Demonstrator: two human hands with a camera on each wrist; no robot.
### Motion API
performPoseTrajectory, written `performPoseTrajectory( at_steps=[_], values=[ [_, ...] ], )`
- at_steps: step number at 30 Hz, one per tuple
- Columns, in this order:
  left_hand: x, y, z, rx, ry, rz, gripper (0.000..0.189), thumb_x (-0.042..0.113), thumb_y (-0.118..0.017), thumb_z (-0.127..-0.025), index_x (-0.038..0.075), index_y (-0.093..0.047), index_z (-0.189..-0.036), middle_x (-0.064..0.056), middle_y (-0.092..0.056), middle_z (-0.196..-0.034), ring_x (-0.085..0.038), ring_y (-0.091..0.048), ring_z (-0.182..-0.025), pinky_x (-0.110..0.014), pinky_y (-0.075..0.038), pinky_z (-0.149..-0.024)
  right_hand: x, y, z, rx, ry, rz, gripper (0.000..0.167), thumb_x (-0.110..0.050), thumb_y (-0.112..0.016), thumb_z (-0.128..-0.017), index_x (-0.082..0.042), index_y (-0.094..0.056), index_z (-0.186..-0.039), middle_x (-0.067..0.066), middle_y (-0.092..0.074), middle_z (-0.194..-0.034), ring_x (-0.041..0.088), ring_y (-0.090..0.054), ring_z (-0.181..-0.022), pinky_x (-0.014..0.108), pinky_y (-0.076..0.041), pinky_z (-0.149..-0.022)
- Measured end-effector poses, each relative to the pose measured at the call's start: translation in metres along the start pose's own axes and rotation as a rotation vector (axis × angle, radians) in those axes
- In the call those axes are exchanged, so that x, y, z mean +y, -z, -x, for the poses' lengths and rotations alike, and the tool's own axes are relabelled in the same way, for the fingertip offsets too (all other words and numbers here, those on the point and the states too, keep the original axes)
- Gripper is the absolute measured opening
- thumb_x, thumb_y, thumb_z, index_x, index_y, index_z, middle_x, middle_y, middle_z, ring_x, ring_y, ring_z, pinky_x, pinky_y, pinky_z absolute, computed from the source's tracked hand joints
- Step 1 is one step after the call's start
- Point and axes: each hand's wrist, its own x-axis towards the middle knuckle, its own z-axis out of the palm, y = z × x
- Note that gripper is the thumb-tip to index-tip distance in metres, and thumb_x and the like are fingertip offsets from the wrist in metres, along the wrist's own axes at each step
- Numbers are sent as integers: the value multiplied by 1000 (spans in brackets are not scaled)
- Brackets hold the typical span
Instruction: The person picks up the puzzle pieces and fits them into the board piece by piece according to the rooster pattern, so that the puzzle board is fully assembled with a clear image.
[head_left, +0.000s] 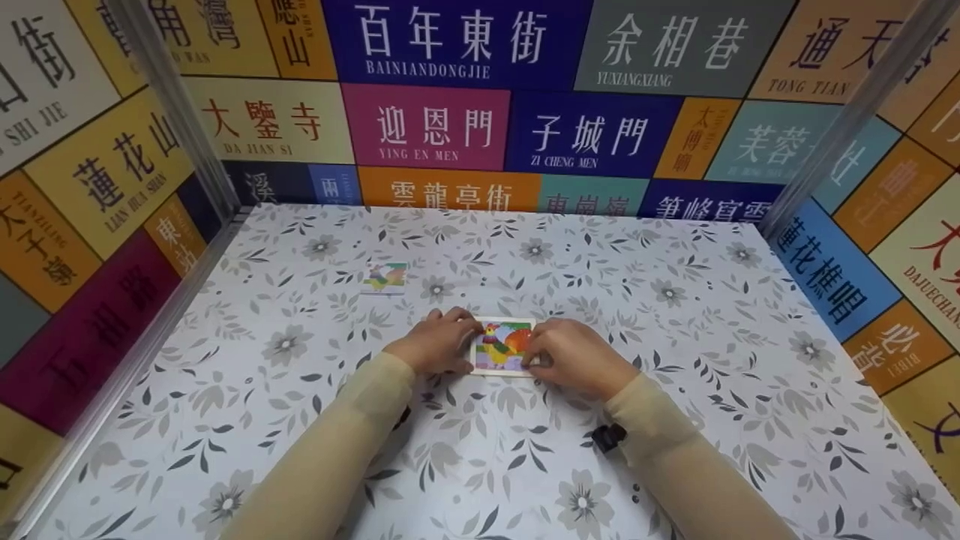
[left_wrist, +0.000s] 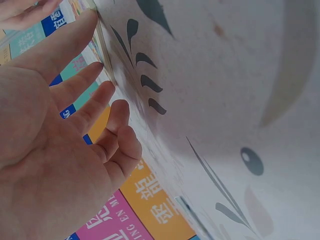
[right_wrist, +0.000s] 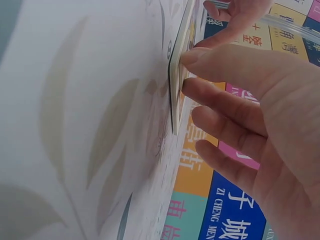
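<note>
A small framed picture puzzle of a colourful rooster lies flat on the patterned tabletop. At its left edge rests my left hand, thumb and fingers spread along the pale frame. My right hand touches the opposite side, its thumb and index finger on the picture's right part. From the right wrist view, the board's thin edge shows beside the right thumb and index fingertips, with the other fingers loosely bent. In the left wrist view the left palm faces the camera, and fingertips meet the board's rim.
A small card with a similar rooster picture lies farther back on the left. The white table has a grey floral print. Panels with Chinese lettering stand behind and at both sides, with clear corner strips.
</note>
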Motion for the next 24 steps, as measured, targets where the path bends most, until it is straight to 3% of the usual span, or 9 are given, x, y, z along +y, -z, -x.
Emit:
performPoseTrajectory(
  at_steps=[8,15,24],
  values=[
    [-2,-1,-2,-7,19,-4,63,30,-79,-92,22,-54,-149,-4,-43,-158,-33,-42,-139,-51,-37,-117,-2,0,-1,-10,3,14,10,-19,-85,-84,-23,-83,-93,-8,-72,-92,11,-64,-88,33,-54,-84],
    [-1,1,-2,1,-6,-12,63,29,-78,-93,20,-54,-150,-6,-43,-158,-34,-43,-137,-52,-38,-116,-1,0,-2,-25,-14,2,11,-17,-83,-84,-23,-83,-93,-8,-73,-96,13,-66,-93,34,-54,-90],
    [-1,2,-1,-2,-20,-35,62,31,-79,-92,18,-55,-148,-7,-44,-157,-35,-44,-133,-52,-40,-113,1,1,4,-29,-76,-69,11,-17,-81,-87,-23,-83,-96,-9,-72,-98,9,-62,-88,32,-53,-83]
  ],
)
